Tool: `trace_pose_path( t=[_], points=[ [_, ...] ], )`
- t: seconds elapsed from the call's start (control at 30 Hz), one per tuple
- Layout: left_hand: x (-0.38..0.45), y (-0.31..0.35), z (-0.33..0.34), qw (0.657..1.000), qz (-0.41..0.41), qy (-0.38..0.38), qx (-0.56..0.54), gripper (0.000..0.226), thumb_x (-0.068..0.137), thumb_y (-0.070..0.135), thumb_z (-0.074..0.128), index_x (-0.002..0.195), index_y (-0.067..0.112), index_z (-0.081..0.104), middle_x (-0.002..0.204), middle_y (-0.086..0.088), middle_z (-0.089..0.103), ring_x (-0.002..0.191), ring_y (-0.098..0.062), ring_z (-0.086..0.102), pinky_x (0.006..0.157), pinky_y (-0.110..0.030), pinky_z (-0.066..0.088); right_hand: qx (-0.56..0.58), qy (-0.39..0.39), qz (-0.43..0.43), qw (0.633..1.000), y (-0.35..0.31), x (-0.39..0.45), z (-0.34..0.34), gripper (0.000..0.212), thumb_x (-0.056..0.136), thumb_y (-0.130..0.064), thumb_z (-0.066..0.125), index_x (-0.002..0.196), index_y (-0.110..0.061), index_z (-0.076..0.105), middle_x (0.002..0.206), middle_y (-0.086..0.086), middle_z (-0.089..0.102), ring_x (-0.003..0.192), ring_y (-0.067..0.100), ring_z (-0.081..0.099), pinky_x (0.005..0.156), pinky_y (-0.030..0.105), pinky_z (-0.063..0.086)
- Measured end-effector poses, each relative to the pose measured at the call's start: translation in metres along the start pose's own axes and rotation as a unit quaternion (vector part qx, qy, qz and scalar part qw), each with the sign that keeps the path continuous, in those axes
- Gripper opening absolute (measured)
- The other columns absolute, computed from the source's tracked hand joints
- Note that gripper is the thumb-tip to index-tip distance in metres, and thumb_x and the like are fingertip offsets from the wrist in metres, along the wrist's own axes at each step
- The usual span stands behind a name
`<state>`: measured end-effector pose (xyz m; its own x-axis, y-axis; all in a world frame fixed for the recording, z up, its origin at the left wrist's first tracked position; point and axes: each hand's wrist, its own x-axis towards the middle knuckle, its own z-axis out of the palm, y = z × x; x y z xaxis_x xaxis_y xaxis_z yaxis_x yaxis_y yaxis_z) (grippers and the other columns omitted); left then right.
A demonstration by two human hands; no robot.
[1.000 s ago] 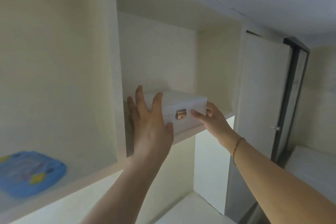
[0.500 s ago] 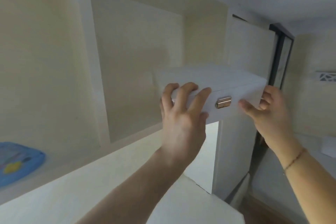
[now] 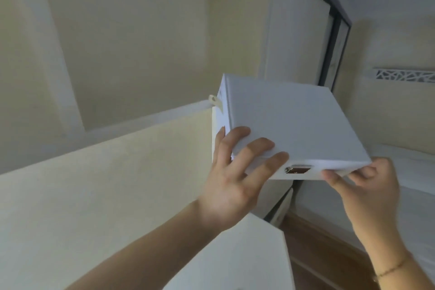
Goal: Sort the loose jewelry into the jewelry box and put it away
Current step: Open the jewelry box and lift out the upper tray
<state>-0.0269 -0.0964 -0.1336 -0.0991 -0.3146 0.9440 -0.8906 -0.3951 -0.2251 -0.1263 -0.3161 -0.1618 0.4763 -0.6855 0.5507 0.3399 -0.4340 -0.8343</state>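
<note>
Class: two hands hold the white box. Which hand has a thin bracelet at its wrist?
The right hand, at the jewelry box's near right corner; the left hand's wrist is bare.

one jewelry box (image 3: pixel 294 125) — one clasp (image 3: pixel 298 169), one bracelet (image 3: pixel 390 271) — two hands.

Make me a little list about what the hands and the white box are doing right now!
box: white jewelry box, lid closed, tilted, held in the air
clasp: metal clasp on the front side
left hand: left hand grips the box's front left corner, fingers over the lid
right hand: right hand holds the front right corner from below
wrist: thin bracelet on the right wrist
behind: cream shelf
</note>
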Motion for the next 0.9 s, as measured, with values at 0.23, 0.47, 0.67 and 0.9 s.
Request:
trace_pose_path(
  t=[0.23, 0.47, 0.67, 0.9],
  points=[
    [-0.097, 0.022, 0.015, 0.998, 0.0, -0.052, -0.042, 0.053, 0.076, -0.002, 0.076, 0.121, 0.02, 0.058, 0.12, -0.002, 0.051, 0.118, -0.039, 0.042, 0.093, -0.057, 0.041, -0.033, -0.007, 0.041, 0.999, 0.064, -0.078, -0.008, 0.051, 0.062, -0.007, 0.086, 0.087, -0.022, 0.045, 0.096, -0.009, 0.064, 0.091, 0.014, 0.064, 0.063, 0.021, 0.047],
    [-0.259, -0.012, 0.011, 0.993, -0.075, -0.082, -0.042, 0.046, 0.079, 0.013, 0.077, 0.119, 0.022, 0.059, 0.121, 0.0, 0.052, 0.118, -0.038, 0.044, 0.103, -0.042, 0.039, -0.058, -0.1, 0.072, 0.991, 0.184, -0.158, 0.06, 0.041, 0.069, -0.006, 0.083, 0.082, -0.021, 0.046, 0.087, 0.0, 0.067, 0.079, 0.014, 0.065, 0.06, 0.023, 0.046],
    [-0.369, -0.026, 0.001, 0.982, -0.139, -0.115, -0.049, 0.04, 0.083, 0.027, 0.07, 0.121, 0.022, 0.06, 0.121, 0.0, 0.054, 0.118, -0.03, 0.044, 0.105, -0.037, 0.035, -0.071, -0.165, 0.064, 0.982, 0.251, -0.214, 0.097, 0.035, 0.077, -0.003, 0.076, 0.085, -0.021, 0.047, 0.093, -0.002, 0.067, 0.088, 0.011, 0.067, 0.069, 0.02, 0.049],
    [-0.409, -0.035, -0.031, 0.973, -0.179, -0.141, -0.044, 0.04, 0.085, 0.032, 0.066, 0.123, 0.024, 0.058, 0.122, 0.002, 0.052, 0.119, -0.03, 0.043, 0.106, -0.038, 0.034, -0.106, -0.227, 0.072, 0.965, 0.254, -0.243, 0.119, 0.036, 0.08, -0.002, 0.072, 0.081, -0.023, 0.043, 0.094, 0.001, 0.065, 0.084, 0.018, 0.068, 0.069, 0.028, 0.054]
  ],
)
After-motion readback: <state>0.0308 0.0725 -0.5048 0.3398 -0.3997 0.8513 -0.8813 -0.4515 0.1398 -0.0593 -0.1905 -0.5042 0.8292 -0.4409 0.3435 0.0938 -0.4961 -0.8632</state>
